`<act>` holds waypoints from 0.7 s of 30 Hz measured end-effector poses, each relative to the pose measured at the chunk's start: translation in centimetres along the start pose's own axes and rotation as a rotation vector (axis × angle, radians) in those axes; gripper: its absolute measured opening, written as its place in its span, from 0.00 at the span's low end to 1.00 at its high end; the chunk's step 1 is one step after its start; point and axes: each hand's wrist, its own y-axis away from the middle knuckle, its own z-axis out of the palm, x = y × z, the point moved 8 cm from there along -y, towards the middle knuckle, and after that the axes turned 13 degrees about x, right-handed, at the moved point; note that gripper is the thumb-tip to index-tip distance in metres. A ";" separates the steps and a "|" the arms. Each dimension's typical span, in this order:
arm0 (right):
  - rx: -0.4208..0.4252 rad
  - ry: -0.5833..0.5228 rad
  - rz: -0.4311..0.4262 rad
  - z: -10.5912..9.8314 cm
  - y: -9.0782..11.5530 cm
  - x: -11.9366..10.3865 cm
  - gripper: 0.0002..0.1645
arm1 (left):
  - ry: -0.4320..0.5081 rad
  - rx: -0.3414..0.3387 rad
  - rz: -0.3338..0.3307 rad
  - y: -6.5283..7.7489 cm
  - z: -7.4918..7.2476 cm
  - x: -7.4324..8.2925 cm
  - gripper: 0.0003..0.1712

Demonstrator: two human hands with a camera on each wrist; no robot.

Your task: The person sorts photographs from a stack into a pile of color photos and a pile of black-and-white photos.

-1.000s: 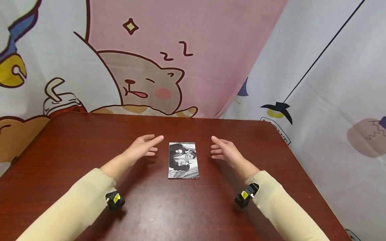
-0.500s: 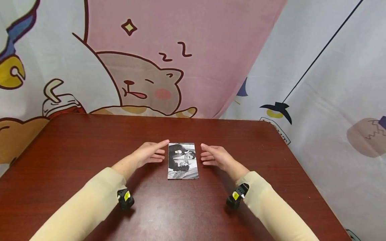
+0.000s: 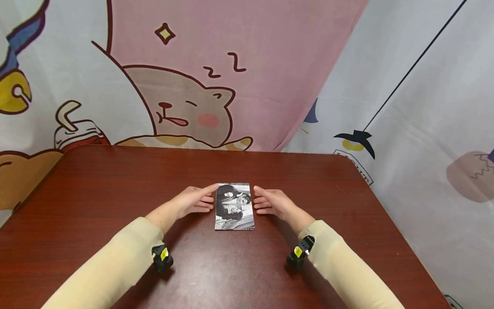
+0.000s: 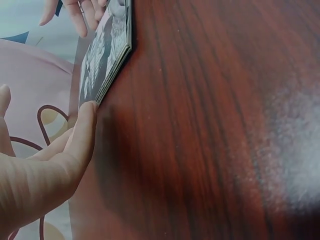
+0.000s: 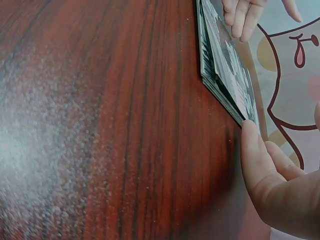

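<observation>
A thin stack of black-and-white photo cards point(image 3: 234, 206) lies flat in the middle of the dark red wooden table point(image 3: 96, 193). My left hand point(image 3: 194, 199) rests on the table at the stack's left edge, fingers straight, a fingertip touching that edge point(image 4: 91, 107). My right hand point(image 3: 270, 201) rests at the stack's right edge, fingers straight, with a fingertip against it point(image 5: 248, 129). Neither hand grips the stack point(image 4: 107, 55), whose layered edge point(image 5: 220, 75) shows in the right wrist view. Both arms wear cream sleeves.
A cartoon-printed curtain point(image 3: 231, 73) hangs right behind the table's far edge and along its right side. The table's rounded far-right corner point(image 3: 343, 156) is near the curtain. A small black wrist camera point(image 3: 162, 257) sits under each sleeve.
Both hands have moved inward from either side of the stack until their fingertips meet its left and right edges. The stack has not moved.
</observation>
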 end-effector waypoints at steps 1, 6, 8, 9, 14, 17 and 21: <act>-0.002 0.003 0.002 0.0 0.0 0.1 0.35 | 0.000 -0.002 -0.001 0.0 0.0 -0.1 0.44; -0.009 0.008 0.011 0.1 0.0 0.3 0.36 | -0.019 -0.027 0.002 0.1 0.4 -0.4 0.39; -0.015 0.010 0.011 0.2 0.1 0.3 0.37 | -0.028 -0.035 0.004 0.1 0.7 -0.5 0.35; -0.020 0.010 0.010 0.3 0.1 0.3 0.37 | -0.032 -0.036 0.004 0.1 0.7 -0.6 0.33; -0.031 0.023 0.005 0.5 0.3 0.2 0.36 | -0.048 -0.048 0.013 0.0 1.2 -0.7 0.25; -0.039 0.029 0.006 0.8 0.2 0.3 0.35 | -0.055 -0.056 0.024 -0.1 1.3 -0.8 0.23; -0.046 0.027 0.005 1.1 0.2 0.3 0.34 | -0.061 -0.061 0.027 -0.1 1.4 -0.9 0.23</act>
